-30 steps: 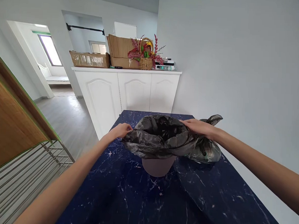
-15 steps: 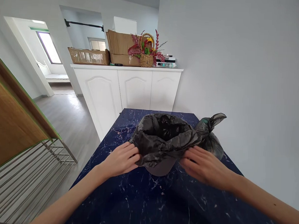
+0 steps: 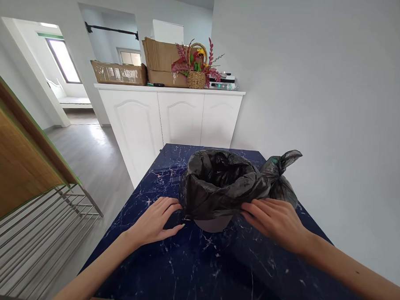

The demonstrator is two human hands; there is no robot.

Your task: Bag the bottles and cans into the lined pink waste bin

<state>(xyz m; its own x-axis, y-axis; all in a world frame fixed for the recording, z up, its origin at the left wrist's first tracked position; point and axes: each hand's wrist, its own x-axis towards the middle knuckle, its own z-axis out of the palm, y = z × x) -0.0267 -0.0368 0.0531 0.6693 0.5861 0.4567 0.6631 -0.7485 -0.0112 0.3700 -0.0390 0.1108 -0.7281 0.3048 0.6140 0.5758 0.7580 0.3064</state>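
A black garbage bag (image 3: 211, 199) lines a trash can (image 3: 214, 225), its edge folded down over the rim and its mouth open upward. Only the lower wall of the can shows beneath the plastic. My left hand (image 3: 157, 221) is at the left side of the bag, thumb spread away from the fingers, fingertips close to the plastic. On the right, my right hand (image 3: 274, 219) has its fingers closed at the lower edge of the folded bag. Behind that hand stands a tied, filled black bag (image 3: 281, 184), its knotted top sticking up.
Everything rests on a dark blue marbled table (image 3: 194, 273). Beyond it is a white cabinet (image 3: 179, 118) bearing cardboard boxes (image 3: 119, 73) and a flower basket (image 3: 196, 79). A metal rack (image 3: 50, 240) with a wooden board (image 3: 17, 159) stands left; a wall rises right.
My left hand has let go of the bag's edge and opened, moving slightly left. The folded edge hangs smoother and lower around the can. My right hand stays at the right side.
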